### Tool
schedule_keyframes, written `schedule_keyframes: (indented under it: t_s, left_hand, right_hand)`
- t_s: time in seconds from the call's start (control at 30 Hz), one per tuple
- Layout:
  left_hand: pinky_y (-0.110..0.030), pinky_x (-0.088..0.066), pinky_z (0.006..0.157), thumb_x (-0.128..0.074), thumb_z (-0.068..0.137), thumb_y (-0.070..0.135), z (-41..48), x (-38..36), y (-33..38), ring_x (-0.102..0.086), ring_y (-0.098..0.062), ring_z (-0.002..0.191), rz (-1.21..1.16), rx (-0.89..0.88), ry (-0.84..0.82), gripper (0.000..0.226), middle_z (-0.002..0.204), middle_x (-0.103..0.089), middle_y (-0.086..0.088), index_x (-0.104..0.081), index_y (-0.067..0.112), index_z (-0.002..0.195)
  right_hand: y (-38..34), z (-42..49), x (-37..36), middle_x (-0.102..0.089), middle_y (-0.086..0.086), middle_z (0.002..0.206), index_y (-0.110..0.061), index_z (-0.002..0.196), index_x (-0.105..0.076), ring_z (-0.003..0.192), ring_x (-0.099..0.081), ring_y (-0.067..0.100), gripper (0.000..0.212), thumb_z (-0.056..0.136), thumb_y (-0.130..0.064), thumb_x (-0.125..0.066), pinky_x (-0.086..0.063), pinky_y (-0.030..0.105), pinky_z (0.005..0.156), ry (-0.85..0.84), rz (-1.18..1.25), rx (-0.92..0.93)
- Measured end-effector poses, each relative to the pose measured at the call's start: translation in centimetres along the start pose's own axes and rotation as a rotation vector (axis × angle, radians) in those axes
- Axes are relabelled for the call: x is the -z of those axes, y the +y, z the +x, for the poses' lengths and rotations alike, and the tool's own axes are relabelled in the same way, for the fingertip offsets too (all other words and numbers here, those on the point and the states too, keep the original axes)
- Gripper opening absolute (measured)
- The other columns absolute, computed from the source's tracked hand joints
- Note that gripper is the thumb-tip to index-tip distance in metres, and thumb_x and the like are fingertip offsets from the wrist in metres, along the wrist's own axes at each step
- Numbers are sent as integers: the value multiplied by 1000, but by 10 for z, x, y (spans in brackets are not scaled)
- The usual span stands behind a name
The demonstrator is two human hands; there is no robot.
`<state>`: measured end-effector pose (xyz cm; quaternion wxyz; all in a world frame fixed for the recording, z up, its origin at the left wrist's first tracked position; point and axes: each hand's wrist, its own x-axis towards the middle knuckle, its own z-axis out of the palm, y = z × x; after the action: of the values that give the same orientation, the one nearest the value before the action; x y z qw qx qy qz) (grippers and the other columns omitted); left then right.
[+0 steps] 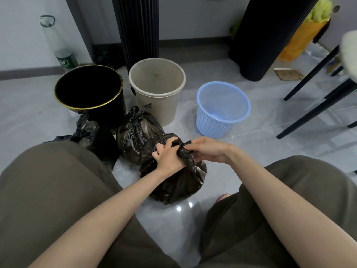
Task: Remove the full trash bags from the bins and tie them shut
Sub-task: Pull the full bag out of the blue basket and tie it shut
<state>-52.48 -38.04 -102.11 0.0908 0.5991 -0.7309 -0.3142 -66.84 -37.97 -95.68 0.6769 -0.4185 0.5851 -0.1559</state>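
Tying the third bag shut, bins already emptied.

From the left: the black bin point(88, 88), beige bin point(156, 78) and blue basket point(223, 109) stand bare, with two knotted bags point(135, 130) on the floor before them. Between the knees, the left hand point(168, 155) and right hand point(208, 149) both pinch the gathered neck of the last bag point(173, 182). Next probably comes pulling the knot snug; open floor lies to the right, chair legs point(313, 74) beyond.

Soft, even indoor light is filling the scene; glare spots are shining on the floor point(178, 208) at 6 o'clock; edges are bending and blurring.
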Motion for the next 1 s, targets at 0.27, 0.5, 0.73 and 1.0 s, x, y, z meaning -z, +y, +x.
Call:
schedule_keyframes:
  t_s: [0.27, 0.5, 0.73, 1.0]
  left_hand:
    - [-38, -21, 81, -54, 84, 47, 9, -1, -22, -33, -28, 109, 119, 6, 57, 26, 111, -51, 7, -60, 25, 97]
    - [-38, -23, 79, -36, 99, 36, 4, 7, -22, -36, -25, 105, 288, -131, -22, 24, 106, -57, 4, -55, 22, 104]
    - [-41, -24, 80, -29, 100, 23, 2, 16, -14, -35, -25, 101, 324, -201, -75, 24, 100, -53, 3, -53, 22, 103]
    - [-41, -26, 83, -34, 98, 16, 1, 27, -27, -35, -27, 107, 454, -256, -64, 21, 106, -49, 1, -51, 20, 110]
  right_hand:
    - [-5, -8, 13, -60, -2, 69, -16, 75, -60, 62, -56, 8, 22, 95, -23, -55, -47, 20, 69, 169, 509, -100]
    - [8, -3, 11, -74, -4, 97, -17, 93, -60, 85, -59, 9, 26, 102, -19, -35, -44, 20, 72, 192, 916, -145]
    - [30, 16, -19, -43, 6, 86, -14, 98, -41, 92, -40, 25, 7, 99, -18, -36, -34, 37, 87, 452, -774, 217]
    - [16, 1, -9, -66, 8, 93, -12, 105, -64, 87, -59, 24, 28, 98, -28, -42, -36, 29, 76, 302, -1131, 219]
